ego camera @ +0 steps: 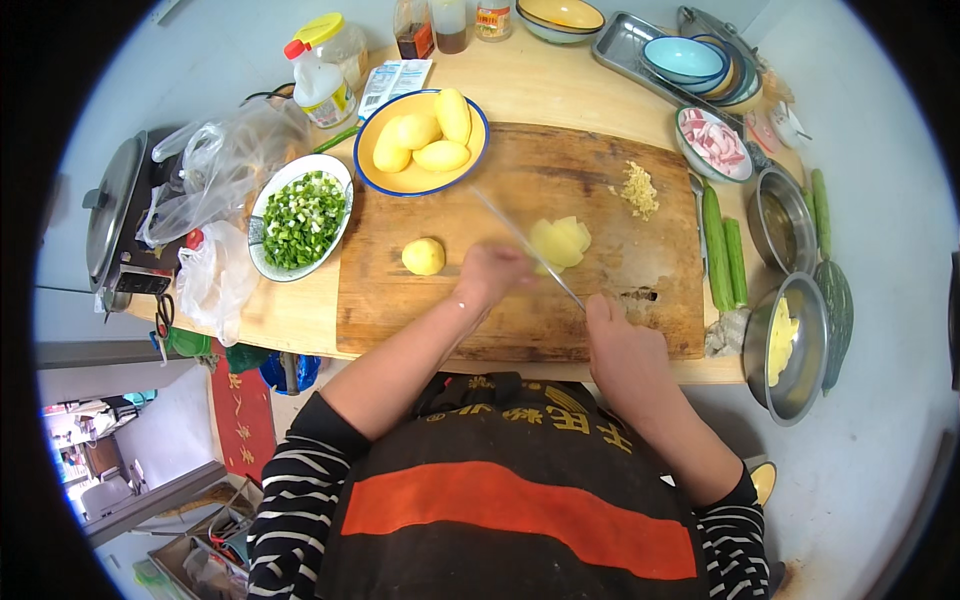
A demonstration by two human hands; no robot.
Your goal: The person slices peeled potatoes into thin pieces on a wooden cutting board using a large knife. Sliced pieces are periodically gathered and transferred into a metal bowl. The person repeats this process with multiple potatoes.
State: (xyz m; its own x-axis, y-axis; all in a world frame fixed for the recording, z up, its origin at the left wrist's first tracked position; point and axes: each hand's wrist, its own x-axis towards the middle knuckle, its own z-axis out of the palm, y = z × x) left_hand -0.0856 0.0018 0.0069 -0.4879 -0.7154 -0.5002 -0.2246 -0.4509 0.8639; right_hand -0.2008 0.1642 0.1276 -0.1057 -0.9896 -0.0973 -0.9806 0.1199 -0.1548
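Observation:
In my right hand (pixel 626 341) is the handle of a kitchen knife (pixel 517 232), its blade slanting away to the upper left over the wooden cutting board (pixel 420 322). My left hand (pixel 495 274) is blurred just left of the blade, fingers curled toward it; whether it grips anything is hidden. Thin, pale yellow potato slices (pixel 561 240) overlap in a pile on the blade's right side. Left of my left hand sits a peeled potato piece (pixel 424 256). Minced garlic or ginger (pixel 640 192) lies near the board's far right.
Several peeled potatoes fill a blue-rimmed plate (pixel 362 161) overlapping the board's far left corner. Beside it stands a bowl of chopped scallions (pixel 304 221). To the right are sliced meat (pixel 714 142), cucumber pieces (pixel 720 247) and steel bowls (pixel 799 360). Plastic bags (pixel 225 172) crowd the left.

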